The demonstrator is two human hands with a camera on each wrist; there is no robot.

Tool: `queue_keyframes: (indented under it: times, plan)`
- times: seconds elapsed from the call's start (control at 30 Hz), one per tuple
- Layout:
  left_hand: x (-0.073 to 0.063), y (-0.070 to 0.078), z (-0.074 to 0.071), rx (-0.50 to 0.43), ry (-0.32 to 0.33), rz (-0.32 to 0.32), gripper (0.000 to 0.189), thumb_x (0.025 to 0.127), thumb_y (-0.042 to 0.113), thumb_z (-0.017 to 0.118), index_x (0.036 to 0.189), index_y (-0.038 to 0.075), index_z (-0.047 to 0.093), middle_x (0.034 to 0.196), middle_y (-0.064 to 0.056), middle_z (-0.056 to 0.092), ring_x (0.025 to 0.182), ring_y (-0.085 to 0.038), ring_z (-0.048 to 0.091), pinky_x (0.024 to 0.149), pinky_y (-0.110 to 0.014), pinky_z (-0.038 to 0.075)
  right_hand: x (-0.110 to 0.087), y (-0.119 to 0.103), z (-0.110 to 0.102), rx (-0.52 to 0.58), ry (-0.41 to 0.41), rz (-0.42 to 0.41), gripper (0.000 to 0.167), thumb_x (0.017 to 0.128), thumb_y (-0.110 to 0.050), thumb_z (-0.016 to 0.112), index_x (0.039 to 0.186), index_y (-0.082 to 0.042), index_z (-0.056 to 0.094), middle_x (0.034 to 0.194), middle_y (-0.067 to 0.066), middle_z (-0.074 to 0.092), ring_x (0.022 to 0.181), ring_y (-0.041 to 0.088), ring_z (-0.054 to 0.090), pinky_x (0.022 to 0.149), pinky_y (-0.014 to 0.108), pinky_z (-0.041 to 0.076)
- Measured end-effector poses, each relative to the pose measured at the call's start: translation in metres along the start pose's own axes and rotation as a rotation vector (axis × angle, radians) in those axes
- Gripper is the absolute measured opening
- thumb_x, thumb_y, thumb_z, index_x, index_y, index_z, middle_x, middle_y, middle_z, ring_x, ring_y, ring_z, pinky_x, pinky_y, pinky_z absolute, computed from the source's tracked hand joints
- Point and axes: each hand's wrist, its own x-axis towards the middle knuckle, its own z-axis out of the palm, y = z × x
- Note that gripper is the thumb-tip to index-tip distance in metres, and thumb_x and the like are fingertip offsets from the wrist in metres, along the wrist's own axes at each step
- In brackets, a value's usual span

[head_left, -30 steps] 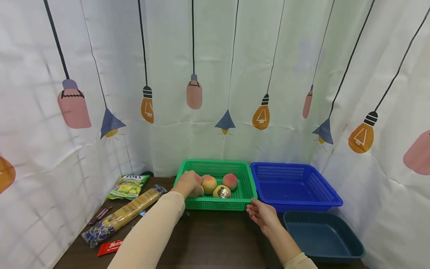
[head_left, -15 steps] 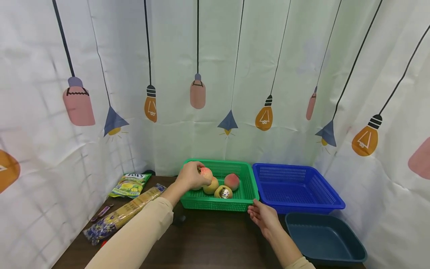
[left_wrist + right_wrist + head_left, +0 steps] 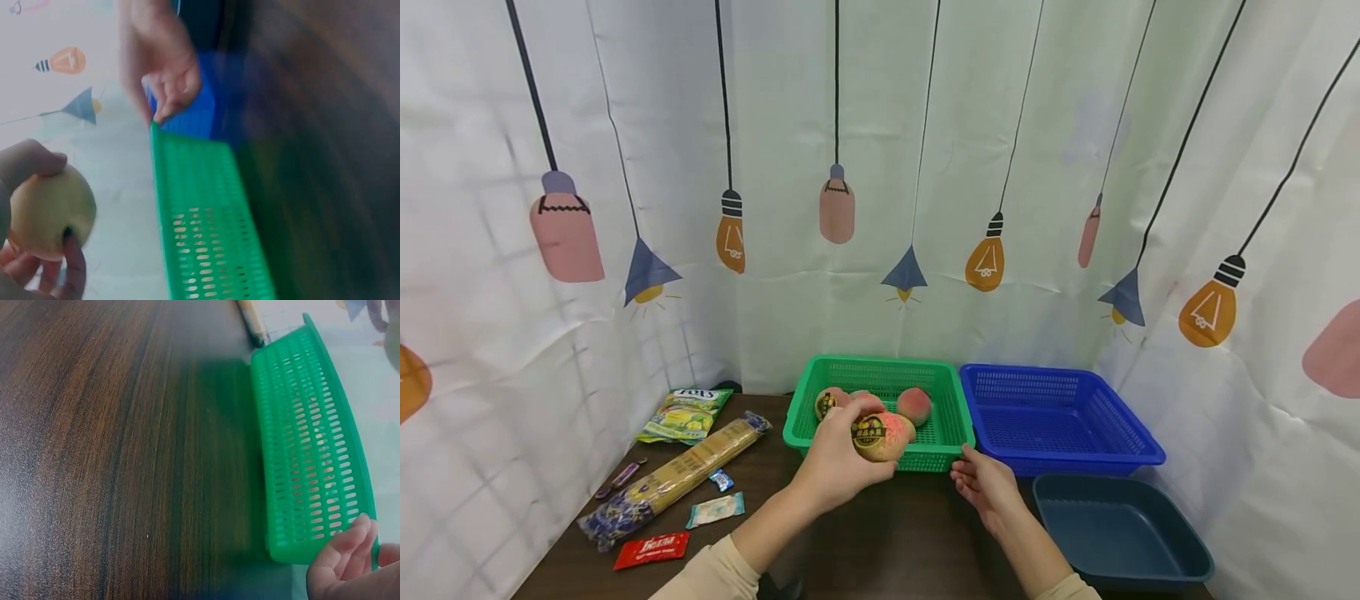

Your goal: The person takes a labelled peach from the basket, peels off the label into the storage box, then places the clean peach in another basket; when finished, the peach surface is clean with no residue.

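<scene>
My left hand [image 3: 835, 471] grips a yellow-and-pink peach [image 3: 889, 435] with a dark, gold-printed sticker. In the head view it is raised in front of the green basket [image 3: 943, 387] and overlaps its near rim. The left wrist view shows thumb and fingers around the peach [image 3: 56, 209]. At the basket's near right corner, my right hand [image 3: 988, 483] pinches the rim between thumb and fingers, as the right wrist view also shows at the basket wall [image 3: 306, 450]. Still inside the basket are a stickered peach [image 3: 831, 402] and a redder peach [image 3: 914, 406]; others are partly hidden by my left hand.
A blue basket [image 3: 1037, 421] stands right of the green one, with a dark teal tray [image 3: 1123, 525] nearer. On the left lie a green candy bag [image 3: 688, 414], a long pasta packet [image 3: 677, 479], a red wrapper [image 3: 652, 550] and small candies [image 3: 717, 509]. A curtain rises behind.
My left hand has lifted the peach out of the green basket and brought it nearer to me and slightly right, over the near rim. My right hand has stayed at the basket corner.
</scene>
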Motion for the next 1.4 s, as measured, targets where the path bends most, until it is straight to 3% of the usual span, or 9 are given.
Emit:
queue_keyframes:
  times: [0.23,0.37,0.5,0.57,0.77,0.93,1.1,1.27,1.4]
  plan:
    - [-0.034,-0.002,0.008,0.009,-0.03,0.104,0.08,0.075,0.014,0.103,0.14,0.043,0.069,0.129,0.015,0.065,0.121,-0.011,0.052,0.09,-0.03,0.061,0.002,0.004,0.0,0.022,-0.018,-0.002,0.045,0.115,-0.03,0.062,0.136,0.01,0.059,0.09,0.002,0.076,0.081,0.01,0.072,0.08,0.025,0.064]
    - [-0.047,-0.009,0.012,0.027,-0.038,0.19,0.086,0.074,0.011,0.103,0.143,0.046,0.067,0.137,0.018,0.067,0.129,-0.011,0.057,0.095,-0.032,0.062,0.0,0.005,0.0,0.018,-0.014,0.016,0.053,0.114,-0.036,0.064,0.139,0.01,0.058,0.096,0.005,0.077,0.084,0.011,0.074,0.08,0.026,0.064]
    - [-0.053,-0.016,0.017,-0.024,-0.089,0.239,0.087,0.075,0.004,0.1,0.145,0.042,0.066,0.146,0.016,0.067,0.132,-0.012,0.065,0.101,-0.033,0.061,-0.013,0.003,0.0,-0.098,-0.028,0.05,0.049,0.109,-0.04,0.068,0.13,0.005,0.067,0.098,0.005,0.078,0.083,0.014,0.075,0.075,0.028,0.062]
    - [-0.056,-0.019,0.019,-0.036,-0.118,0.234,0.088,0.074,0.002,0.099,0.145,0.041,0.064,0.144,0.015,0.068,0.128,-0.011,0.067,0.101,-0.031,0.061,-0.024,0.0,0.003,-0.199,-0.067,0.018,0.043,0.108,-0.039,0.069,0.121,0.002,0.071,0.097,0.005,0.078,0.083,0.015,0.075,0.074,0.029,0.061]
    - [-0.066,-0.016,0.019,0.039,-0.12,0.231,0.094,0.071,0.007,0.103,0.147,0.041,0.06,0.137,0.02,0.066,0.122,-0.006,0.061,0.098,-0.03,0.06,-0.057,-0.008,0.017,-0.43,-0.15,-0.311,0.023,0.106,-0.025,0.077,0.105,-0.002,0.077,0.092,0.01,0.079,0.08,0.017,0.075,0.072,0.029,0.062]
    - [-0.072,-0.008,0.019,0.028,-0.105,0.291,0.092,0.072,0.004,0.102,0.146,0.041,0.062,0.144,0.014,0.066,0.131,-0.009,0.058,0.102,-0.032,0.061,-0.083,-0.012,0.017,-0.593,-0.182,-0.581,0.002,0.105,-0.026,0.079,0.105,-0.024,0.081,0.1,-0.003,0.079,0.088,0.01,0.072,0.076,0.026,0.06]
    - [-0.078,-0.001,0.021,0.033,-0.057,0.336,0.087,0.072,0.0,0.101,0.142,0.036,0.065,0.152,0.016,0.064,0.139,-0.01,0.053,0.108,-0.034,0.06,-0.108,-0.012,0.017,-0.656,-0.21,-0.851,0.014,0.105,-0.02,0.08,0.11,-0.032,0.079,0.104,-0.013,0.075,0.092,0.007,0.07,0.075,0.027,0.061]
    - [-0.083,0.003,0.025,0.08,0.045,0.436,0.089,0.068,-0.004,0.102,0.142,0.031,0.066,0.152,0.013,0.064,0.138,-0.016,0.054,0.108,-0.034,0.06,-0.129,-0.008,0.023,-0.634,-0.176,-0.971,0.022,0.101,-0.016,0.083,0.111,-0.035,0.078,0.106,-0.016,0.076,0.09,0.004,0.07,0.074,0.029,0.062]
    - [-0.086,0.003,0.027,0.102,0.098,0.478,0.091,0.066,-0.005,0.102,0.142,0.029,0.066,0.154,0.013,0.063,0.139,-0.016,0.054,0.108,-0.033,0.058,-0.136,-0.004,0.028,-0.598,-0.126,-0.988,0.026,0.097,-0.013,0.087,0.108,-0.035,0.079,0.103,-0.015,0.077,0.088,0.005,0.07,0.073,0.031,0.062]
